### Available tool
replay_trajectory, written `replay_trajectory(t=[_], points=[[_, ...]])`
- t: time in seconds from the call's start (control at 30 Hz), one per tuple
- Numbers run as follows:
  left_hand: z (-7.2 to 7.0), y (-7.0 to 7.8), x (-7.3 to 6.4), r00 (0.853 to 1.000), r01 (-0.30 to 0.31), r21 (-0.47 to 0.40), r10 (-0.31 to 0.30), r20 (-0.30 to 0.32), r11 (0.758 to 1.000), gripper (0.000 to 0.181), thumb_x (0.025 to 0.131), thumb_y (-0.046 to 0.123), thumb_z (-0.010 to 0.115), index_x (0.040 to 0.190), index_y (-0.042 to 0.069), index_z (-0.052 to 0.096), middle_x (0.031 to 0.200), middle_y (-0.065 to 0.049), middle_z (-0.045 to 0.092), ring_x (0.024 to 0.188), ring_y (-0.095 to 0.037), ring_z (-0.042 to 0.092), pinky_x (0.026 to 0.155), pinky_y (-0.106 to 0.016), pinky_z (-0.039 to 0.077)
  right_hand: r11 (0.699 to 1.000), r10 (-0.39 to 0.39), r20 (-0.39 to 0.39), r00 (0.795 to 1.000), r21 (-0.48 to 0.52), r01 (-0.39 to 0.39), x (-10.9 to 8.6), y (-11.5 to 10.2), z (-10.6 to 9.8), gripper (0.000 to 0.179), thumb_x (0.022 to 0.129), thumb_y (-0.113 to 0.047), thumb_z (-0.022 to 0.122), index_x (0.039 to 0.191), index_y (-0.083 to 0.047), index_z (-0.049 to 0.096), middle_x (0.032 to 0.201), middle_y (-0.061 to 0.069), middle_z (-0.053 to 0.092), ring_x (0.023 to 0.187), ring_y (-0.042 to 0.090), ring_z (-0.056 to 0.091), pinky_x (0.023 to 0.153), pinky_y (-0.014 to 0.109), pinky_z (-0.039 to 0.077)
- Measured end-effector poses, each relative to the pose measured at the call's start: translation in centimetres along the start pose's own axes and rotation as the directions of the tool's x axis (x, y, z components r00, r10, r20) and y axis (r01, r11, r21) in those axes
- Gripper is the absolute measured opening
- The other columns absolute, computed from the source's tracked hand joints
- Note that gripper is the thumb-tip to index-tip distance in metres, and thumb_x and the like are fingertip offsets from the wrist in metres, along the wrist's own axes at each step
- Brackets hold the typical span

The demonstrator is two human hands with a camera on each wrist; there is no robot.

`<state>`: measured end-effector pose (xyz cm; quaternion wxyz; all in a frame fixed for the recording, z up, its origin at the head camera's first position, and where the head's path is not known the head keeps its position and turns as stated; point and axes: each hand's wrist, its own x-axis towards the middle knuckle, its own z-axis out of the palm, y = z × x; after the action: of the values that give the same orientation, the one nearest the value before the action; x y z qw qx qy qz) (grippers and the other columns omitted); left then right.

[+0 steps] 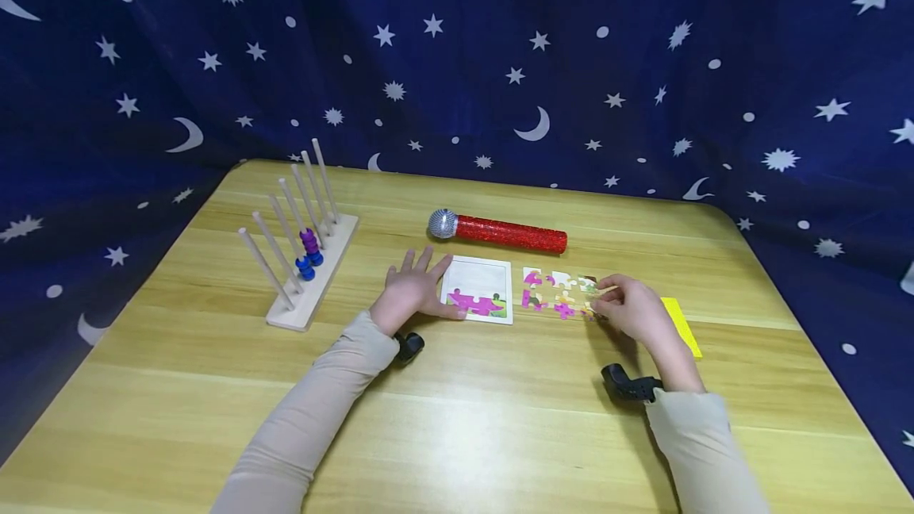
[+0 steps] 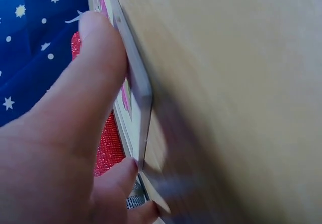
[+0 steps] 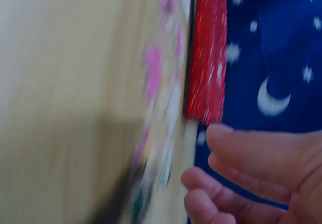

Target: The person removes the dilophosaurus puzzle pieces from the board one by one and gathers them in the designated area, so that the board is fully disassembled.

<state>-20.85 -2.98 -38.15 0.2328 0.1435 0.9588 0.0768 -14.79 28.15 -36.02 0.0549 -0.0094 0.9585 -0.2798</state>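
Observation:
A square white puzzle tray [image 1: 493,270] lies mid-table, with joined pink and green pieces [image 1: 477,304] along its lower part. My left hand [image 1: 416,288] spreads over the tray's left side. Its thumb [image 2: 103,48] rests along the near edge, and the other fingers reach to the left edge. Right of the tray lie several loose jigsaw pieces [image 1: 564,310], pink, white and green. Over the rightmost pieces hovers my right hand [image 1: 631,309], fingers loosely bent, thumb and index tip slightly apart. No piece shows between them.
A red glittery microphone [image 1: 510,234] lies behind the tray and pieces. At the left stands a wooden peg rack [image 1: 324,280] with blue and purple beads [image 1: 310,243]. A flat yellow thing [image 1: 681,327] lies beyond my right hand. A starry dark-blue cloth [image 1: 457,62] hangs behind the table.

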Motion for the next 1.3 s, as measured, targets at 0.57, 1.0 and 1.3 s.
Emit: replay_trajectory(t=[0.57, 1.0, 1.3], points=[[-0.1, -0.5, -0.1, 0.998, -0.049, 0.003, 0.049, -0.026, 0.999, 0.109, 0.062, 0.067, 0.067, 0.147, 0.024, 0.013, 0.151, -0.011, 0.003, 0.135, -0.036, 0.004, 0.104, -0.055, 0.015, 0.882, -0.434, 0.212, 0.875, -0.098, 0.461, 3.8, -11.5, 9.3, 0.034, 0.078, -0.010, 0.070, 0.109, 0.003, 0.063, 0.089, 0.010, 0.057, 0.081, 0.020, 0.053, 0.072, 0.032, 0.045], [-0.3, -0.6, -0.5, 0.998, -0.051, 0.004, 0.051, -0.022, 0.999, 0.113, 0.059, 0.066, 0.070, 0.147, 0.024, 0.013, 0.151, -0.011, 0.003, 0.135, -0.036, 0.003, 0.103, -0.055, 0.016, 0.912, -0.386, 0.172, 0.906, -0.074, 0.403, 3.8, -11.9, 10.1, 0.029, 0.073, -0.007, 0.075, 0.099, 0.001, 0.066, 0.084, 0.009, 0.056, 0.079, 0.020, 0.054, 0.073, 0.033, 0.047], [-0.7, -1.1, -0.4, 0.996, -0.090, 0.012, 0.090, 0.000, 0.996, 0.111, 0.061, 0.064, 0.070, 0.147, 0.023, 0.013, 0.151, -0.011, 0.003, 0.135, -0.036, 0.003, 0.102, -0.055, 0.019, 0.934, -0.358, 0.170, 0.918, 0.059, 0.353, 4.0, -11.7, 10.3, 0.025, 0.072, -0.002, 0.074, 0.094, 0.000, 0.063, 0.077, 0.005, 0.059, 0.071, 0.015, 0.055, 0.068, 0.027, 0.047]])
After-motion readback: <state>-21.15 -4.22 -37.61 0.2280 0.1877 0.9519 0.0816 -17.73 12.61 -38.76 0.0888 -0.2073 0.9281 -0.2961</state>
